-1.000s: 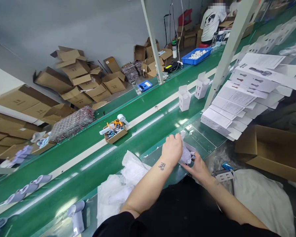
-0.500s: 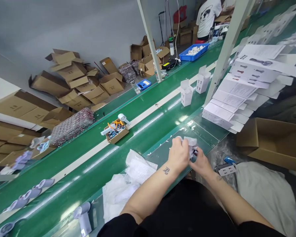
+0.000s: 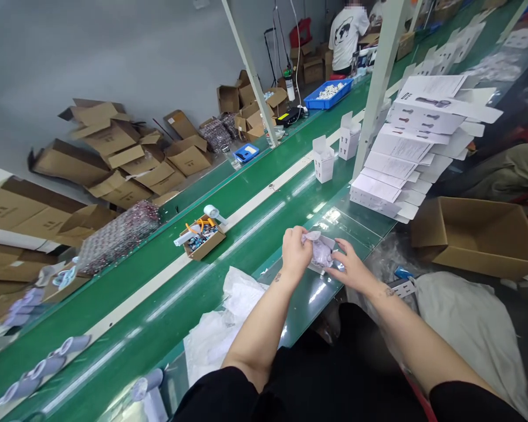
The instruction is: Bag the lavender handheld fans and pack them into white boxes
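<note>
A small white box [image 3: 315, 269] lies on the glass-topped edge of the bench, with a bubble-wrapped bundle [image 3: 321, 253] in its opening. My left hand [image 3: 295, 251] grips the wrapping at the left side of the bundle, fingers bent together. At the right side, my right hand [image 3: 347, 265] has its fingers apart, with fingertips touching the bundle and box edge. What is inside the wrapping is blurred. Nearer my left forearm lie white bubble-wrap bags [image 3: 215, 337].
Flattened white cartons [image 3: 398, 155] are stacked at the right, beside a metal post [image 3: 378, 88]. Two upright white boxes [image 3: 323, 161] and a parts carton [image 3: 206, 246] stand on the green conveyor [image 3: 158, 293]. An open brown carton [image 3: 475, 234] is at the right.
The view has shifted. My hands have moved apart around the bundle, and the white box with the wrapped bundle in it now shows between them. My right hand's fingers have spread.
</note>
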Motion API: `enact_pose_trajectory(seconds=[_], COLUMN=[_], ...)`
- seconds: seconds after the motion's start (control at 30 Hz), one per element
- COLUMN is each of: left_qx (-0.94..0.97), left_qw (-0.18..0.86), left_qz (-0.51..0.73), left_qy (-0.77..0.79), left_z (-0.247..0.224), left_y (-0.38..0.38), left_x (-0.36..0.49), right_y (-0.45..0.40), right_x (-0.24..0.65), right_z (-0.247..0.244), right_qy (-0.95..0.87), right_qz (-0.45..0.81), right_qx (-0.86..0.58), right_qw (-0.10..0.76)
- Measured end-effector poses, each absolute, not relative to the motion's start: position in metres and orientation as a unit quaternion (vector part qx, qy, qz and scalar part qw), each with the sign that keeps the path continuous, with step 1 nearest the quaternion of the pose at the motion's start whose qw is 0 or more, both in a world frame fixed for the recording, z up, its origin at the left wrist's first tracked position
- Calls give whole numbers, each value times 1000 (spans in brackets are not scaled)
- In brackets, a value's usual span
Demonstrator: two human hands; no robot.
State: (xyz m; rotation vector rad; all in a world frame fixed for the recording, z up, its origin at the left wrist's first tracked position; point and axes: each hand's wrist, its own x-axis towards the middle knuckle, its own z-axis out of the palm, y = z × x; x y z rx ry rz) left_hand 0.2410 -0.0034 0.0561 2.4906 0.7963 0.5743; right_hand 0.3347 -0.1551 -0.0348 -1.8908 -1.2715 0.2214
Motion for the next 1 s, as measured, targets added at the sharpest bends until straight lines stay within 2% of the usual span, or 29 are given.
enact_pose_trajectory(seconds=[0.17, 0.27, 0.37, 0.5, 0.6, 0.77, 0.9, 1.0], left_qx=[946, 967, 959, 931, 930, 911, 854, 855], left_qw=[120, 69, 50, 95, 149, 139, 204, 186], left_qz=[180, 110, 113, 162, 142, 138, 197, 230], left_qy=[242, 220, 255, 314, 303, 364, 436, 426], left_z=[61, 66, 67, 59, 53, 53, 51, 50], left_y=[-19, -25, -22, -16, -17, -6, 9, 0], left_x=[222, 217, 217, 219, 223, 224, 214, 206], right_y=[-144, -141, -142, -147, -144, -129, -122, -119], right_x=[326, 317, 312, 312, 323, 347, 353, 353], right_z=[-21, -25, -29, -30, -30, -28, -26, -30], right_qy=[-512, -450, -383, -480, -516, -548, -560, -574], right_qz=[81, 72, 62, 93, 101, 138, 146, 171], right_qx=[-732, -737, -760, -739, -719, -720, -711, -688], right_qw=[443, 499, 521, 464, 453, 404, 400, 410])
